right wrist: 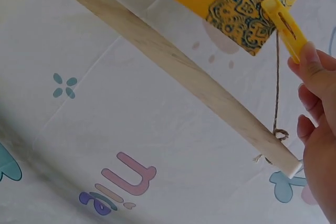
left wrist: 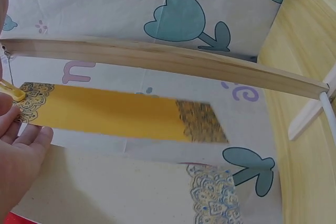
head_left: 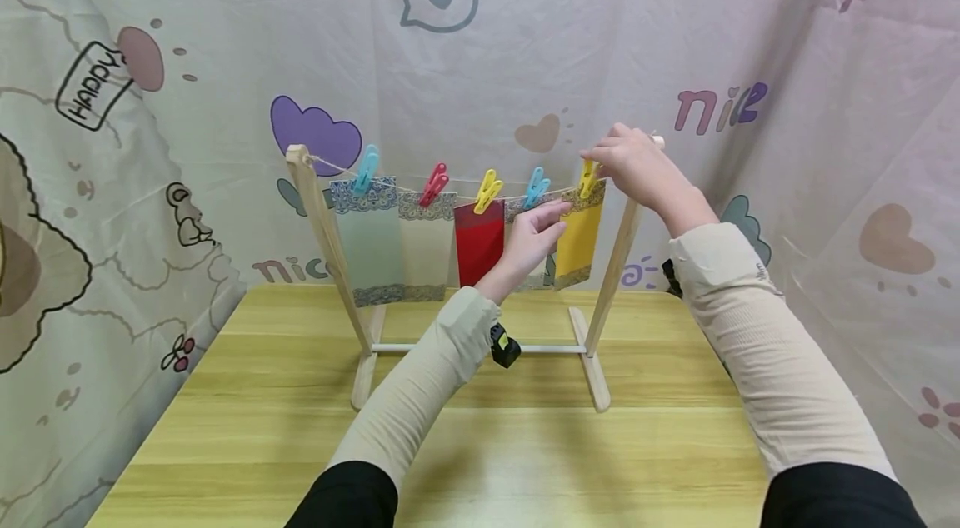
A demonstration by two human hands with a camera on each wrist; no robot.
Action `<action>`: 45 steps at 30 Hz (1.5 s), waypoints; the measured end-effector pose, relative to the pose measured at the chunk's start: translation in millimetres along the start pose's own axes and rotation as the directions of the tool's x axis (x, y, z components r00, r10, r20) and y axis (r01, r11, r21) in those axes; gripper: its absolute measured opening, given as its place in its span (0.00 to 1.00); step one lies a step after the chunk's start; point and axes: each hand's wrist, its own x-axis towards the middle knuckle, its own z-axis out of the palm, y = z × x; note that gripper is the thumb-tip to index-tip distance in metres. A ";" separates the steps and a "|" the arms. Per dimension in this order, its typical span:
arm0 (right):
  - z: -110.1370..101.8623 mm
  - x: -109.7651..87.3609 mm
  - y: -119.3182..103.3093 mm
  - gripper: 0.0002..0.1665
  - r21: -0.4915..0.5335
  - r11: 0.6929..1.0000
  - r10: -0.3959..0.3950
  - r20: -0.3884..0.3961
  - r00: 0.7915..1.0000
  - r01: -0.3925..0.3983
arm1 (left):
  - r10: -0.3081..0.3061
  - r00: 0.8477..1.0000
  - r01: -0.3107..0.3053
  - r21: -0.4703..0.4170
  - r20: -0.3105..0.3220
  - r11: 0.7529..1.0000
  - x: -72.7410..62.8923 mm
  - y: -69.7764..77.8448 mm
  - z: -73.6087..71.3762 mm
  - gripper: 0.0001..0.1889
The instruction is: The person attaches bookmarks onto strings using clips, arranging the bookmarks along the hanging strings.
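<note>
On a string hangs a yellow card (head_left: pixel 579 241) with patterned lace-like ends. At its top my right hand (head_left: pixel 637 166) pinches a yellow clothespin (right wrist: pixel 286 27) by the handle end, its tip over the card's patterned band in the right wrist view. My left hand (head_left: pixel 530 241) holds the upper corner of the same card, fingers (left wrist: pixel 39 139) at its edge in the left wrist view. Part of that hand lies outside the left wrist frame. Behind the left hand a pale card (left wrist: pixel 121 182) hangs from a blue clothespin (head_left: pixel 536 186), partly hidden in the head view.
The string runs between two posts of a wooden stand (head_left: pixel 330 245) on a wood-grain table (head_left: pixel 225 411). Also hanging there are a red card (head_left: pixel 480 241), a cream card (head_left: pixel 427 253) and a pale green card (head_left: pixel 371 245). A printed cloth (head_left: pixel 510 53) forms the backdrop.
</note>
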 end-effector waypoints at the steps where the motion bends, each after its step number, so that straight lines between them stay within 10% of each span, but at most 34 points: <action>1: 0.3 -0.1 -1.0 0.20 0.003 1.000 -0.002 -0.006 1.000 0.002 | -0.001 1.000 0.001 -0.003 0.000 1.000 -1.5 3.2 -0.3 0.17; 8: 3.9 -2.5 -6.4 0.22 0.044 0.999 -0.022 -0.088 0.996 0.026 | -0.009 0.999 0.010 0.026 -0.037 1.000 -13.8 21.7 -1.1 0.17; 22: 22.0 -9.8 -22.2 0.23 0.091 0.993 -0.035 -0.368 0.929 0.074 | 0.115 0.983 -0.124 -0.056 -0.142 0.991 -24.0 10.8 0.7 0.15; 34: 36.7 -33.6 -29.6 0.18 0.268 0.963 0.165 -0.497 0.852 -0.029 | 0.140 0.971 -0.147 -0.021 -0.195 0.989 -25.3 -18.4 -3.2 0.11; 40: 43.9 -41.5 -33.3 0.15 0.283 0.959 0.184 -0.568 0.802 -0.020 | 0.178 0.973 -0.178 0.015 -0.150 0.984 -45.3 3.2 -3.9 0.10; 45: 45.9 -45.1 -36.6 0.15 0.301 0.953 0.198 -0.567 0.799 -0.023 | 0.203 0.969 -0.197 0.060 -0.139 0.979 -54.1 6.6 -6.0 0.10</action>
